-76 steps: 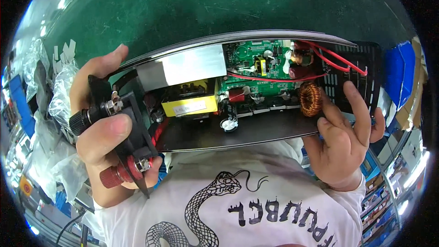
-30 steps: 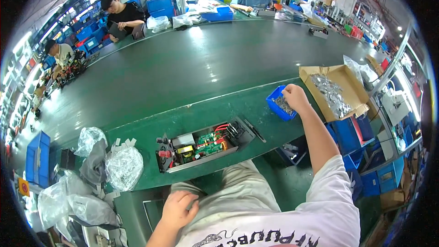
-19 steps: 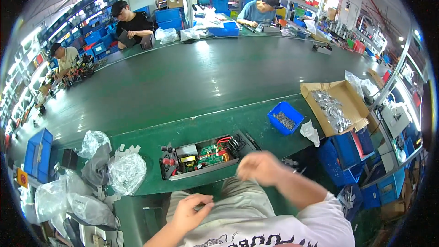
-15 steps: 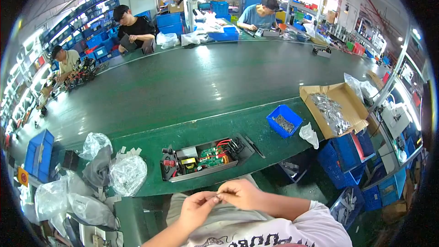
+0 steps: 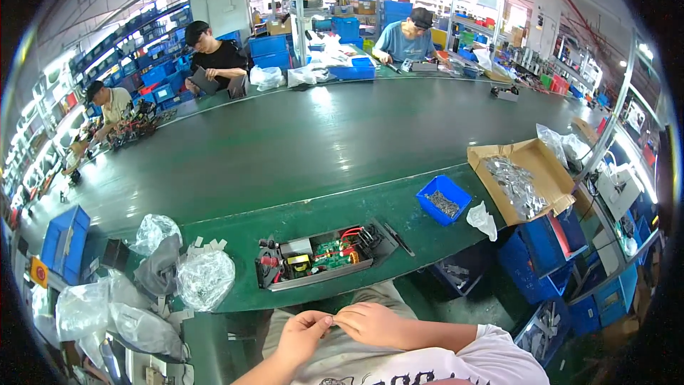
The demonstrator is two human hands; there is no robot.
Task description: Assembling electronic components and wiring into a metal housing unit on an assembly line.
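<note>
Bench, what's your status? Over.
Left hand, right hand: meeting over lap; any held piece unclear. Open metal case on bench, circuit board showing. Slim dark tool at its right.

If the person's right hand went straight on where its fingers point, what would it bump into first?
The right hand points toward the left, so it would probably bump into the left hand first. The two look very close or touching, but one view makes depth hard to tell.
</note>
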